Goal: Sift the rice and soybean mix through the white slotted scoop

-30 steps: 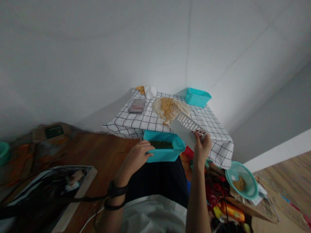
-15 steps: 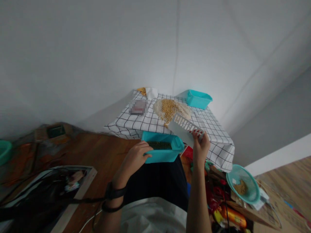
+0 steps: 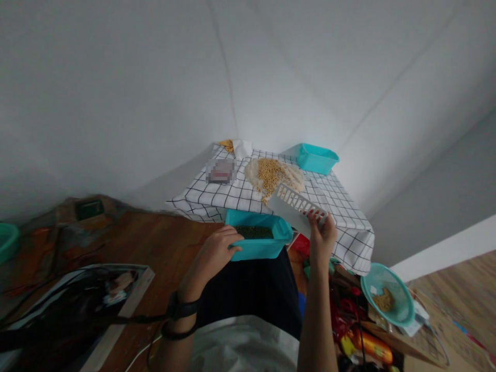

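Note:
My left hand (image 3: 215,251) grips the near left rim of a turquoise tub (image 3: 259,248) that holds dark green beans (image 3: 253,232); the tub is held over my lap at the edge of a small table. My right hand (image 3: 322,235) is closed on one end of a white slotted plastic tray (image 3: 293,205), held tilted above the tub's right side. Behind it, a heap of yellow beans (image 3: 270,172) lies on the checked cloth (image 3: 341,206).
A second turquoise tub (image 3: 315,158) stands at the table's far right corner by the white wall. A teal bowl with some beans (image 3: 386,299) sits low at the right among colourful packets. A wooden surface (image 3: 155,245) and a dark bag (image 3: 73,305) lie left.
The tub and the slotted tray have shifted slightly left and up in view. Both hands keep their grip.

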A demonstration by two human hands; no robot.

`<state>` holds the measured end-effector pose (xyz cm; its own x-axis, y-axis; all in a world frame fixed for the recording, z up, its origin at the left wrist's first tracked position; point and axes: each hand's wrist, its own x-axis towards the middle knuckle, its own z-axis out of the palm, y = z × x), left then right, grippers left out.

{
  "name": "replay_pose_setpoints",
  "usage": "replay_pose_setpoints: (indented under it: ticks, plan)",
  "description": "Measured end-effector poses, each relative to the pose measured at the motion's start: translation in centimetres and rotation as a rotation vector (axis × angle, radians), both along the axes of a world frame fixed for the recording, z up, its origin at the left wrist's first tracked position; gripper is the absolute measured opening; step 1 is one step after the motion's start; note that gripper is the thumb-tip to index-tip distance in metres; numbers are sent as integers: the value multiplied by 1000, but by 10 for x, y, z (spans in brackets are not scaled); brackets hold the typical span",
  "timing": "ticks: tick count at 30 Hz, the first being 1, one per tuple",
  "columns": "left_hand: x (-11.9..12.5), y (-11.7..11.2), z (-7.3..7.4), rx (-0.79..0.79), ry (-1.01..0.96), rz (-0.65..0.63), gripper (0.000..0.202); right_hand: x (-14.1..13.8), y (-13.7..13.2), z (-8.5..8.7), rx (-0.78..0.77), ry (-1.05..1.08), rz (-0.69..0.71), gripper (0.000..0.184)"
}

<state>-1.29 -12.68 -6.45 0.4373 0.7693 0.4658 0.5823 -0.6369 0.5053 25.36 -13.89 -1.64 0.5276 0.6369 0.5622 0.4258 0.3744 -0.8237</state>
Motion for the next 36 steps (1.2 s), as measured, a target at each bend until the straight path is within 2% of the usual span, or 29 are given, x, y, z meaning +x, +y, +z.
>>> replay_pose_setpoints:
  ticks: [9, 22, 36]
  plan:
    - [0, 3, -7, -2, 3, 5, 15, -3, 3, -2, -11, -14, 5, 31]
    - [-2, 3, -3, -17, 31, -3, 16, -2, 13, 2, -21, -70, 70, 31]
    - [-1, 5, -6, -23, 18, 13, 16, 4, 7, -6, -21, -37, 97, 28]
